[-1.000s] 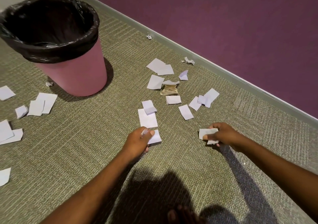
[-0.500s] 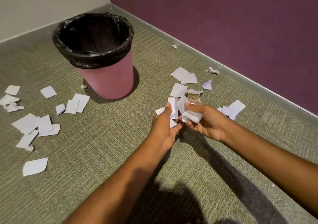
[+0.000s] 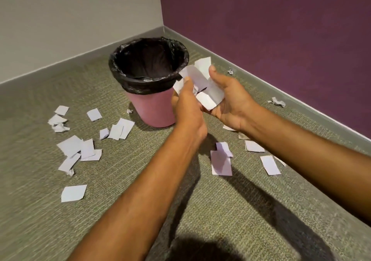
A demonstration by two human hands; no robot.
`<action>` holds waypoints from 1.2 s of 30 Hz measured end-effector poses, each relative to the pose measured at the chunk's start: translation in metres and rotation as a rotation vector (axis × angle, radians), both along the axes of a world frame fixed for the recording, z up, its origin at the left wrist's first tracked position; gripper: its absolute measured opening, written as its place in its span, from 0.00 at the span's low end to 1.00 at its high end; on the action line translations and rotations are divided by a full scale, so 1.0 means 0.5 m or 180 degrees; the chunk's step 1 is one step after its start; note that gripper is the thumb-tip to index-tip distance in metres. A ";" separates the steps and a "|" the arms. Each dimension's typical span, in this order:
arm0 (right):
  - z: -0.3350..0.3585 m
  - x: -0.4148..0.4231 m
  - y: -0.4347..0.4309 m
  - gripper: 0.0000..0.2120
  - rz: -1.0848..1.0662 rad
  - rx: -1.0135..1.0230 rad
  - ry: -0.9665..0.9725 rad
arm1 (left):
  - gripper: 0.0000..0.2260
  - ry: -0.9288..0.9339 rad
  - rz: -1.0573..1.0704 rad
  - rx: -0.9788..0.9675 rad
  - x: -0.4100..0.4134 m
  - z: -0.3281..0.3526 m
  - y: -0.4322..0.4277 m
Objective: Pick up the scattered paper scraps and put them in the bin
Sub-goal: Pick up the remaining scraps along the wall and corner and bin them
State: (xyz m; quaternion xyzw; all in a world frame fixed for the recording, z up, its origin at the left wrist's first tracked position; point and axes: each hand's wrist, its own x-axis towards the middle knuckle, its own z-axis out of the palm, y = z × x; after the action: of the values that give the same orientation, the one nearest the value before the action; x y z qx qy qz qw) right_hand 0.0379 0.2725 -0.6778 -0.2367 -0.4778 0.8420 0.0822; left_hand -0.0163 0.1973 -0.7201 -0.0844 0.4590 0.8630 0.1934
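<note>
Scraps in hand: a loose bundle of white paper scraps [image 3: 202, 86] sits between my two hands, at about 3 o'clock of the bin's mouth and just outside its rim; I hold them together so none flutter off on the way over.
Right hand: my right hand [image 3: 230, 100] is cupped palm-up beneath the bundle, thumb raised at its far edge, working as a tray so the flat pieces rest rather than slide.
Left hand: my left hand [image 3: 187, 104] presses in from the 9 o'clock side, thumb on top and fingers curled around the near edge, pinning the stack against the other palm.
Bin: the pink bin [image 3: 149, 84], lined with a black bag, stands upright near the corner with its mouth open; I judge the bundle needs only a short carry toward 9 o'clock before I let go.
Left on the carpet: a scatter of floor scraps [image 3: 80, 146] lies at 7 to 8 o'clock of the bin, and more pieces [image 3: 220, 162] lie at 5 o'clock under my forearms.
By the wall: small crumpled bits [image 3: 277, 101] sit along the skirting at 3 o'clock.
Progress: early, I judge; most paper is still down.
</note>
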 end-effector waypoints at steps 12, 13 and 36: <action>0.120 -0.197 -0.054 0.40 0.0456 -0.0350 0.0173 | 0.32 -0.0137 -0.0502 0.0750 -0.193 0.167 -0.088; 0.120 -0.209 -0.056 0.41 0.0419 -0.0410 0.0115 | 0.36 -0.0240 -0.0522 0.0842 -0.206 0.168 -0.097; 0.050 -0.149 0.006 0.32 0.0321 -0.0366 0.0313 | 0.34 0.0093 -0.0608 0.0614 -0.132 0.126 -0.092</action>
State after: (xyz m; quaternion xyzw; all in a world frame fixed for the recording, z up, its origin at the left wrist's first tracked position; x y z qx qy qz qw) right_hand -0.0364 0.2754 -0.6527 -0.1751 -0.4353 0.8817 0.0493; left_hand -0.0821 0.1513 -0.6573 -0.0088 0.3825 0.8820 0.2752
